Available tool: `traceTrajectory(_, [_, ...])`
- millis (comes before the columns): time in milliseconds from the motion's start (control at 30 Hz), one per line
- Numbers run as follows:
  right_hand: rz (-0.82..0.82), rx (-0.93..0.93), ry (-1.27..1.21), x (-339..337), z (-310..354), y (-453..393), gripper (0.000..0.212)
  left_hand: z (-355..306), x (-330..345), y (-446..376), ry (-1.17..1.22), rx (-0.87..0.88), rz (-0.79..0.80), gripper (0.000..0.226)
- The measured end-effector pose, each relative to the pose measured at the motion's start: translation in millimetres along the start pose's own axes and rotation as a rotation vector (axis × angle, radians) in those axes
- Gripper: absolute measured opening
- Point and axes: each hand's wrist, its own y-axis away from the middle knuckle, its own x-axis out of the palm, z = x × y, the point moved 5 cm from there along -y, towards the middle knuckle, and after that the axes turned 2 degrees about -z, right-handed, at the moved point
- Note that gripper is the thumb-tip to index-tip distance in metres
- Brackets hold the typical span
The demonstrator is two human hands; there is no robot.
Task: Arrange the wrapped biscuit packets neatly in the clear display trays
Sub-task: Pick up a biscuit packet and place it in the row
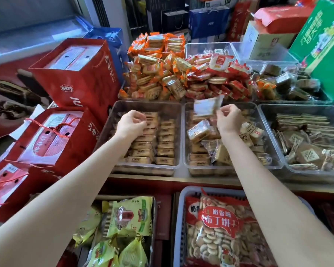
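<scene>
Right hand point(228, 118) fingers pinching a crinkly clear-wrapped packet point(207, 106) (blurred); left hand point(130, 123) fingers curled over the glossy rectangular tray point(104, 130)

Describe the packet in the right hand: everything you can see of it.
The packet is a small flat biscuit pack in clear, glossy wrapping with a pale label face; motion blur hides its print. The right hand pinches its lower right edge, so it hangs tilted in the air above the far end of the middle clear tray, touching nothing else. Jumbled packets lie below it.
</scene>
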Motion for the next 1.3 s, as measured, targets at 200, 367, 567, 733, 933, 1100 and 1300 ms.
traceTrajectory(200, [-0.087,0.139,0.418,-7,-47,-20,0.035,58,18,5,-0.471,0.049,0.263,0.039])
traceTrajectory(367, [0.142,-0.436,0.547,35,3,14,0.02,80,46,5,-0.731,0.247,0.521,0.05])
traceTrajectory(567, [1.129,-0.592,0.894,151,-24,110,0.024,92,45,1,-0.926,0.271,0.741,0.037])
traceTrajectory(733, [1.147,-0.588,1.026,184,-54,123,0.025,106,27,-12,-1.07,0.292,0.651,0.036])
traceTrajectory(933, [1.058,-0.604,1.071,192,-60,117,0.019,104,35,-15,-1.053,0.282,0.565,0.028])
traceTrajectory(1100, [0.992,-0.573,1.073,189,-52,117,0.013,100,33,-14,-1.041,0.279,0.43,0.027])
traceTrajectory(1300, [0.885,-0.603,1.042,173,-37,107,0.022,103,30,-13,-0.985,0.228,0.368,0.022])
